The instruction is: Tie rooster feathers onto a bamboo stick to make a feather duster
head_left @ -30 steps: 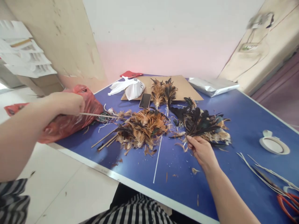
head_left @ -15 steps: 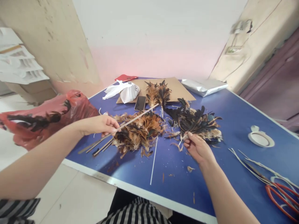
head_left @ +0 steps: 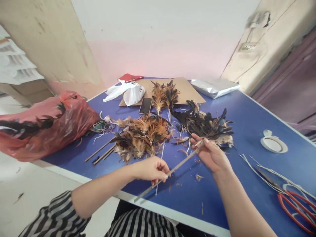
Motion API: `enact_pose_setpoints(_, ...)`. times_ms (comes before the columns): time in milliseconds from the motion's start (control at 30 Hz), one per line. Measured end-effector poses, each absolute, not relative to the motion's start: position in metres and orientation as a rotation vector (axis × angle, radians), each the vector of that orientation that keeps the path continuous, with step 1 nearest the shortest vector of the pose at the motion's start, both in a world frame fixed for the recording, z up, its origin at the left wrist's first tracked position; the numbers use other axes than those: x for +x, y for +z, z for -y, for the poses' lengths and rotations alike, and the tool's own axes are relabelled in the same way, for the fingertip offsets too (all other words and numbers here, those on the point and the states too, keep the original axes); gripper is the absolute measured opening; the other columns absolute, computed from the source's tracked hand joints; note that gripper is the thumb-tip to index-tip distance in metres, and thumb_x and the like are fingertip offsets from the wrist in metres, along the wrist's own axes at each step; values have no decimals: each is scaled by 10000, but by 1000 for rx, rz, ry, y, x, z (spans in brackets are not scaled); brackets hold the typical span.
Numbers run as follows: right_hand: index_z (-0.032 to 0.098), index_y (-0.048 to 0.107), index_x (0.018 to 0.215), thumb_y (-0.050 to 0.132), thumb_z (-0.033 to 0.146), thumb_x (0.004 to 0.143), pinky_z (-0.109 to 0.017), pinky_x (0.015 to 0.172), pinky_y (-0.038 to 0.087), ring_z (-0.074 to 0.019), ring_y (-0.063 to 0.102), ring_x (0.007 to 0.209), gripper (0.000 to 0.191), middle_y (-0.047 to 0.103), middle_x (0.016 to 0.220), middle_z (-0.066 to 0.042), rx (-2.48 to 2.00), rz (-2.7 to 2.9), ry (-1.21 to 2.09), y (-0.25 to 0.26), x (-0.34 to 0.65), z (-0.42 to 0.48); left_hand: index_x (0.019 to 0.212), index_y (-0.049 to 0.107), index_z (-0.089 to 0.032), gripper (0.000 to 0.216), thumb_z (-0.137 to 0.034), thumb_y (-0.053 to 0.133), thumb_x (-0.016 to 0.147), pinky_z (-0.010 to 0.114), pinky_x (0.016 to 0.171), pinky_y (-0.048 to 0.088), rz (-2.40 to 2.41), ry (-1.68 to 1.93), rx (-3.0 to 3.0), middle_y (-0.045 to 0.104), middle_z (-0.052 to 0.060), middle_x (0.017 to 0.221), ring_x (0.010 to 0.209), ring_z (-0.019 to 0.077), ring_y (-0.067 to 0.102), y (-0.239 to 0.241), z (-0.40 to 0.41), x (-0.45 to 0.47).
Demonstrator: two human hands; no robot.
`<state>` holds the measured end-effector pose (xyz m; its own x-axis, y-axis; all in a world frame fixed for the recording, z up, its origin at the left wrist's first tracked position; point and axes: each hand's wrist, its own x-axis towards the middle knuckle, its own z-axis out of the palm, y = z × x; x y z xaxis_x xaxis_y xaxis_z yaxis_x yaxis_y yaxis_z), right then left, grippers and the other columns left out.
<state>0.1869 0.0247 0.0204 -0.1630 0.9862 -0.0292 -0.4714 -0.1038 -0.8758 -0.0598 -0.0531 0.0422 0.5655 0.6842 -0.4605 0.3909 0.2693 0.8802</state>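
A thin wooden stick (head_left: 182,162) slants over the table's front half, its upper end at the right. My left hand (head_left: 157,170) pinches it below the middle. My right hand (head_left: 211,151) has its thumb and fingers at the upper tip; whether a feather is also in them I cannot make out. Just beyond the right hand lies a heap of black feathers (head_left: 202,123). A heap of brown feathers (head_left: 144,133) lies beyond the left hand, with several loose sticks (head_left: 105,154) at its left side.
Red-handled scissors (head_left: 281,189) and white cords lie at the right, near a tape roll (head_left: 274,144). A red plastic bag (head_left: 66,126) sits at the left edge. Farther back are a phone (head_left: 145,106), a white bag (head_left: 133,95), two feather bunches (head_left: 159,95) on cardboard (head_left: 191,90) and a silver packet (head_left: 214,87).
My left hand has carried the stick from above the brown feathers toward the front and right. The stick's upper end now meets my right hand, which has moved slightly off the black feathers.
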Motion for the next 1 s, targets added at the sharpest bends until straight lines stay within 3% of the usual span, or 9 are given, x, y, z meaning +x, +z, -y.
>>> enact_pose_setpoints(133,189,693,787,684,347,706,-257,567,480,-126,582,603,177,663,714,-31,-883,880,1545,18,190,-29,865,670,-198,213,-330,547,751,278,672,464,-1239,410,1957,625,37,754,703,168,596,61,41,-76)
enact_pose_setpoints(167,182,696,788,688,350,701,-249,548,474,-120,569,580,189,648,674,-28,-890,877,1550,18,190,-29,856,680,-197,213,-314,523,774,292,762,445,-1335,485,2162,635,54,843,807,182,592,71,33,-85)
enact_pose_setpoints(233,177,697,775,693,352,692,-242,538,470,-118,563,577,194,641,660,-28,-892,864,1551,18,190,-30,874,686,-197,234,-282,480,803,296,795,421,-1588,514,2396,634,64,880,848,186,579,88,13,-105)
enact_pose_setpoints(400,167,698,770,698,335,686,-236,542,474,-115,563,577,188,641,653,-29,-911,820,1570,17,189,-31,858,703,-217,203,-271,567,717,294,749,422,-1860,83,2548,658,68,883,860,219,588,95,-24,-133)
enact_pose_setpoints(500,154,697,765,713,312,672,-216,523,473,-104,553,562,184,634,628,-26,-906,761,1592,16,190,-32,783,711,-211,187,-228,541,707,283,709,419,-1857,1,2515,678,61,818,815,213,603,88,-32,-132)
enact_pose_setpoints(600,151,696,765,716,298,671,-204,510,477,-98,543,546,176,629,613,-22,-901,722,1601,14,191,-34,717,709,-199,187,-242,527,709,266,688,412,-1826,124,2454,687,46,769,752,188,604,93,-35,-137)
enact_pose_setpoints(800,159,696,771,712,283,670,-196,500,489,-102,556,544,161,635,614,-24,-884,701,1634,10,191,-35,795,715,-172,295,-391,539,705,241,604,413,-1792,531,2147,680,20,701,609,144,567,126,-35,-165)
enact_pose_setpoints(1000,158,697,775,707,266,678,-185,492,492,-97,557,539,145,636,604,-24,-880,655,1655,9,191,-36,832,704,-170,336,-431,559,678,228,531,417,-1861,652,1932,655,19,637,538,126,547,142,-32,-187)
